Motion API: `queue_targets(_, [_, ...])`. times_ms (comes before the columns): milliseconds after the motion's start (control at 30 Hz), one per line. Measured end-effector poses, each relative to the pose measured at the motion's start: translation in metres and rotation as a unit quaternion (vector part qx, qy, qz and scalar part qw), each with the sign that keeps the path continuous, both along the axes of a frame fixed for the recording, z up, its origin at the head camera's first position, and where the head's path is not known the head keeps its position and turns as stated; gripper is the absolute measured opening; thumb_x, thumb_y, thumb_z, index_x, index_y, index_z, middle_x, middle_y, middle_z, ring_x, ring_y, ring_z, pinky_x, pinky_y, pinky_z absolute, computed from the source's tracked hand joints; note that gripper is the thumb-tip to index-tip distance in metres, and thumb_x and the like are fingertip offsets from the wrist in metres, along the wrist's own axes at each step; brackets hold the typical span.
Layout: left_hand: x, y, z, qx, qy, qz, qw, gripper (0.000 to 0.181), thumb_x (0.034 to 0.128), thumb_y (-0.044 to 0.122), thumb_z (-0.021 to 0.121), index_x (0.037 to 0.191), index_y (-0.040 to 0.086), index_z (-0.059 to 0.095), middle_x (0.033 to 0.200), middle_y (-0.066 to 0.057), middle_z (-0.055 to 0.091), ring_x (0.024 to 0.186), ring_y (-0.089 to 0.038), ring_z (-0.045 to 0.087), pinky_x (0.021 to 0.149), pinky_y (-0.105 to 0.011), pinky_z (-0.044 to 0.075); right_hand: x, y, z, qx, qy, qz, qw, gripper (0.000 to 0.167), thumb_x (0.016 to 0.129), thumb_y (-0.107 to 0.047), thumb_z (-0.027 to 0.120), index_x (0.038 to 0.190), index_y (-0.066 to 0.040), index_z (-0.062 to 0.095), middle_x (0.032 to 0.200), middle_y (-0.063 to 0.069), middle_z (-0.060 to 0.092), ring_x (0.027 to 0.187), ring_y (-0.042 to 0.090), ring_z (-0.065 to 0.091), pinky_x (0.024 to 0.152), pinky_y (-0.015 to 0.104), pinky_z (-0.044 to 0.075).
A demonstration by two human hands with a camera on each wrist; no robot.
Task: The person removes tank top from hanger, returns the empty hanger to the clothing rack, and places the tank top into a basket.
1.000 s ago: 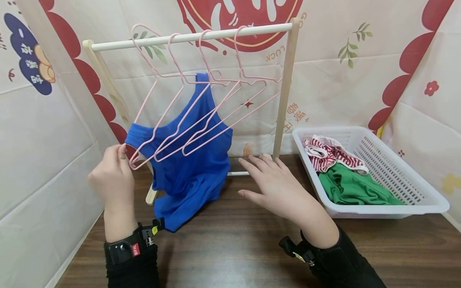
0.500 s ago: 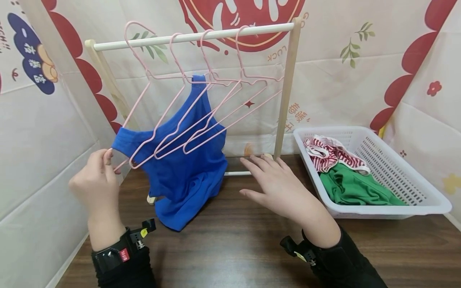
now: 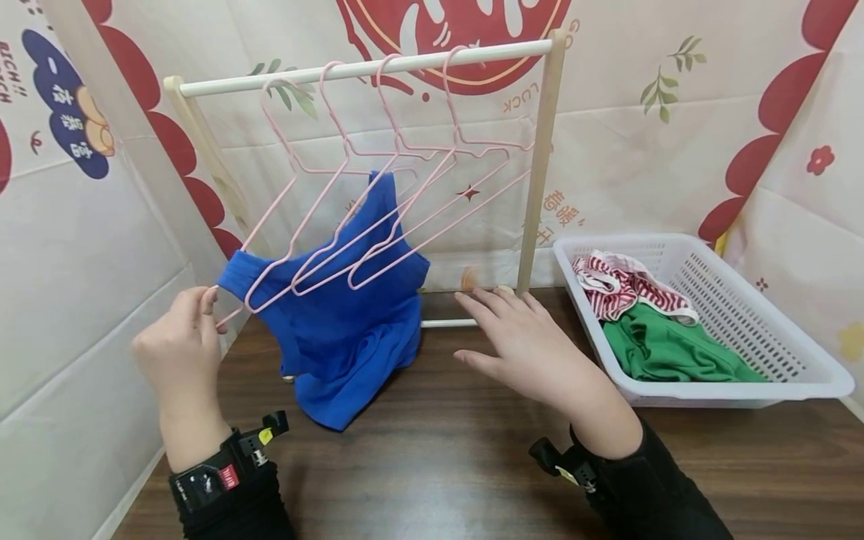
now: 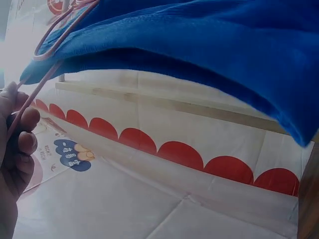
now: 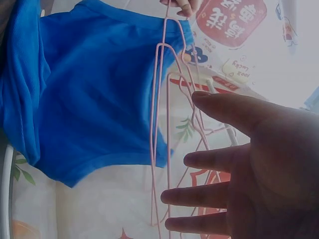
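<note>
Hanger [image 3: 269,212] w/ blue top [image 3: 351,330] pinched in my L hand [image 3: 178,345].
R hand [image 3: 529,349] spread wide, left of clothes basket [image 3: 729,391] on desk [image 3: 405,480].

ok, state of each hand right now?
Left hand: closed, pinching the leftmost thin pink clothes hanger near its lower corner.
Right hand: open, holding nothing.

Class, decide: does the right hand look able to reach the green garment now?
Probably yes: the right hand is empty, and the green garment lies mostly uncovered in the open white basket; only its side wall intervenes.
</note>
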State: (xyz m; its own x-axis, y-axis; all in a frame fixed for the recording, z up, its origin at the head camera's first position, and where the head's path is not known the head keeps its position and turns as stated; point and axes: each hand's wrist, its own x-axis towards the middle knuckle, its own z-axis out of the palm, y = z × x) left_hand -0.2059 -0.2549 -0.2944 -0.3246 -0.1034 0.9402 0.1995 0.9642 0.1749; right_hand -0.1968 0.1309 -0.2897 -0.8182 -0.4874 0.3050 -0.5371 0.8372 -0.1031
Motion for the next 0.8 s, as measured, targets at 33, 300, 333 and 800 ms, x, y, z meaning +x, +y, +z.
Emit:
queue_targets(33, [0.000,0.000,0.000,0.001,-0.006,0.000,1.0000,0.031,0.0986,0.022,0.057,0.098,-0.008,0.067,0.070,-0.023,0.066,0.040,-0.035,0.045,0.045,-0.025,0.016,-0.001,0.000,0.000,-0.001,-0.001,0.000,1.0000,0.076,0.090,-0.057,0.060,0.150,-0.017,0.038,0.148,0.012,0.043,0.138,0.034,0.032,0.111,0.058,0.021])
queue_targets(300, [-0.005,-0.004,-0.006,0.036,-0.051,-0.033,0.9975,0.028,0.0986,0.020,0.058,0.097,-0.006,0.068,0.067,-0.021,0.065,0.050,-0.033,0.059,0.051,-0.012,0.019,-0.010,0.005,-0.003,0.000,-0.005,-0.008,1.0000,0.075,0.091,-0.057,0.058,0.151,-0.015,0.038,0.147,0.012,0.043,0.137,0.032,0.035,0.109,0.057,0.024])
queue_targets(333, [-0.006,-0.004,-0.007,0.047,-0.064,-0.037,0.9962,0.029,0.0991,0.021,0.057,0.098,-0.006,0.068,0.066,-0.019,0.066,0.050,-0.029,0.060,0.051,-0.010,0.022,-0.011,0.005,-0.003,0.001,-0.007,-0.010,0.9999,0.076,0.091,-0.057,0.058,0.151,-0.015,0.037,0.147,0.012,0.043,0.137,0.032,0.035,0.108,0.057,0.025])
queue_targets(800, [-0.015,-0.017,-0.015,0.237,-0.255,-0.087,0.9334,0.042,0.1013,0.038,0.048,0.108,0.001,0.068,0.068,-0.011,0.064,0.047,-0.002,0.055,0.049,-0.012,0.044,-0.023,0.009,-0.006,-0.008,-0.038,-0.026,0.9989,0.076,0.092,-0.058,0.056,0.153,-0.018,0.033,0.148,0.013,0.043,0.136,0.031,0.037,0.108,0.058,0.024])
